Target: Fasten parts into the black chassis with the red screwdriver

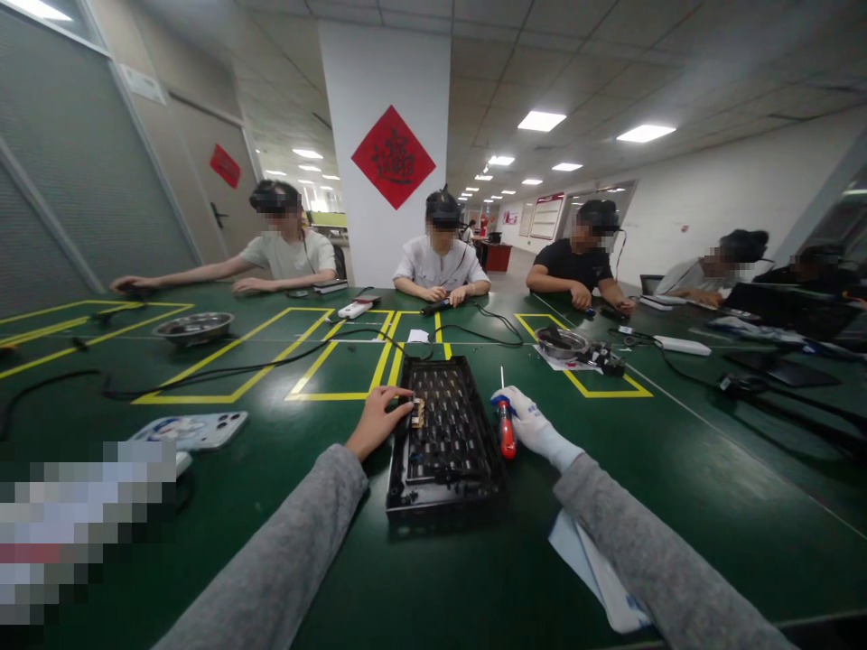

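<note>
A black plastic housing (447, 492) with rows of rounded shapes inside lies on the table in front of me. My left hand (380, 420), bare, reaches over its left wall. Thumb and fingertips close at the near edge of a small yellowish circuit board (418, 413) inside the housing. Just right of the housing is my right hand (532, 422) in a white glove with blue fingertips. It grips a screwdriver (507, 429) with a red and blue handle, its thin shaft pointing up and away from me.
A white cloth (600, 578) lies under my right forearm. A phone (196, 431) rests at the left. Metal bowls (194, 327) stand farther off, one near dark parts (602, 357). Black cables (223, 368) cross the green table (284, 533). Several people sit opposite.
</note>
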A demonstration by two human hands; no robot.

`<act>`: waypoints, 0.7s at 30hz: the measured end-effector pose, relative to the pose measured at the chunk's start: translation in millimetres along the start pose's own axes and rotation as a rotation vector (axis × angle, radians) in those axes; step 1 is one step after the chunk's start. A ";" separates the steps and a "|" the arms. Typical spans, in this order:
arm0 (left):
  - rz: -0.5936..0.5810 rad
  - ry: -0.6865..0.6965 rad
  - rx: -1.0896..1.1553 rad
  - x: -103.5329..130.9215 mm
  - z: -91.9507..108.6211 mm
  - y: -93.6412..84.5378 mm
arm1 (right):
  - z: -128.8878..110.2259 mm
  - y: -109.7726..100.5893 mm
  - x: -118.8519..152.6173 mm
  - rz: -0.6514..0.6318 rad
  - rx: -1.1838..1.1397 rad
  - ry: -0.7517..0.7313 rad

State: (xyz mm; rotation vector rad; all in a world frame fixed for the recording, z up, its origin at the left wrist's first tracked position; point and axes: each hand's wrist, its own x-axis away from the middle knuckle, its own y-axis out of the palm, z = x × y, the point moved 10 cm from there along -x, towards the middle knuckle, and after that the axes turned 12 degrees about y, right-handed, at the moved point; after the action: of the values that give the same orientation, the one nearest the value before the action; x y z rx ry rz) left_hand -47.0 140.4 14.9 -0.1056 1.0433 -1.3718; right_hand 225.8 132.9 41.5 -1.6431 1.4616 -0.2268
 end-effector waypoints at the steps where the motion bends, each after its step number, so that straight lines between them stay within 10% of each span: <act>1: -0.009 0.013 -0.017 0.2 0.2 3.3 | 9.1 5.9 1.2 -0.022 0.009 0.019; 21: -0.097 0.161 -0.053 -1.0 17.8 15.2 | 32.5 21.8 1.7 -0.037 0.168 0.112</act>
State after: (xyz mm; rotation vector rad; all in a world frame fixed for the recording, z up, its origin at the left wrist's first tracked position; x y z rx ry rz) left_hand -23.9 136.5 16.3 -0.0867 1.2222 -1.4588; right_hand 232.1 149.4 6.6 -1.5422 1.4549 -0.4570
